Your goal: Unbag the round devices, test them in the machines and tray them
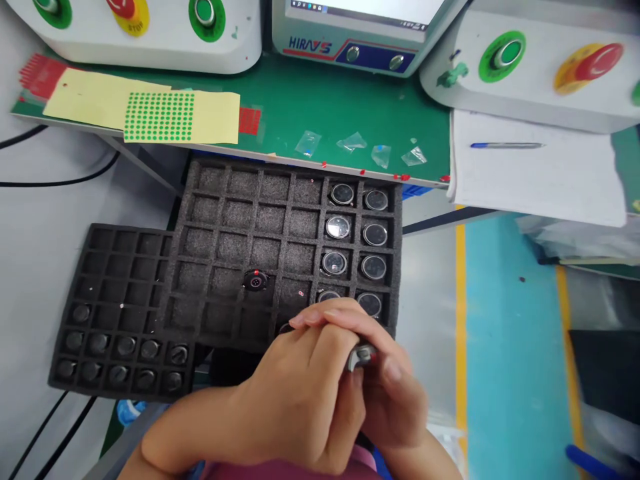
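My left hand point(305, 393) and my right hand point(397, 387) meet over the near right part of a black foam tray point(237, 195). Between their closed fingers is a small grey watch case point(361, 357), seen edge-on, with a bit of red at its side. Most of it is hidden by the fingers. Round watch cases point(373, 267) sit face up in the two right columns of the tray. One more watch case point(256, 281), back up with a red mark, lies in a pocket left of my hands.
To the left, a second foam tray point(113, 240) holds several watch cases in its near rows. On the green bench point(280, 87) are yellow sheets with green dot stickers point(159, 117), clear film scraps and red bits. A pen point(507, 145) lies on papers at right, below button boxes and a monitor.
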Demonstrator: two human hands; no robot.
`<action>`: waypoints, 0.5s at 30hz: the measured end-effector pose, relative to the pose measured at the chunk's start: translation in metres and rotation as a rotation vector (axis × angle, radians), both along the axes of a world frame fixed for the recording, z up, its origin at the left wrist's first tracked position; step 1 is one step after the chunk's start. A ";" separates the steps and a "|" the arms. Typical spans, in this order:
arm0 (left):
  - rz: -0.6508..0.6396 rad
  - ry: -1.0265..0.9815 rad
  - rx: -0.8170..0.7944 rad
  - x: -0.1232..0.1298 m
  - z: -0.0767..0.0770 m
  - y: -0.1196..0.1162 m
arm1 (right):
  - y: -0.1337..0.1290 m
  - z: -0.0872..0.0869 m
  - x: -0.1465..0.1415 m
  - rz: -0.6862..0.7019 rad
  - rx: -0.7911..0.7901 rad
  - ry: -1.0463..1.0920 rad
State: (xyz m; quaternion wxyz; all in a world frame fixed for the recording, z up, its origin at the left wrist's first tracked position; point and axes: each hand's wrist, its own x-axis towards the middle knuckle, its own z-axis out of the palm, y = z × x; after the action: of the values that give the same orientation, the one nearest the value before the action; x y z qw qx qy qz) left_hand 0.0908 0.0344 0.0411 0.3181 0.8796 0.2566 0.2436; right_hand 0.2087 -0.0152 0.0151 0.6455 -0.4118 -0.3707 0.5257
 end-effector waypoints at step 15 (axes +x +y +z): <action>-0.048 0.135 -0.143 -0.006 -0.001 0.000 | -0.003 -0.016 0.004 0.075 0.058 -0.100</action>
State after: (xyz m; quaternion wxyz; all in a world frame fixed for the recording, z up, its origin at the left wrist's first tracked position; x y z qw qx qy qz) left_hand 0.0845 0.0345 0.0398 0.3677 0.8749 0.2731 0.1572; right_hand 0.2124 -0.0179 -0.0007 0.6178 -0.4046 -0.4328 0.5171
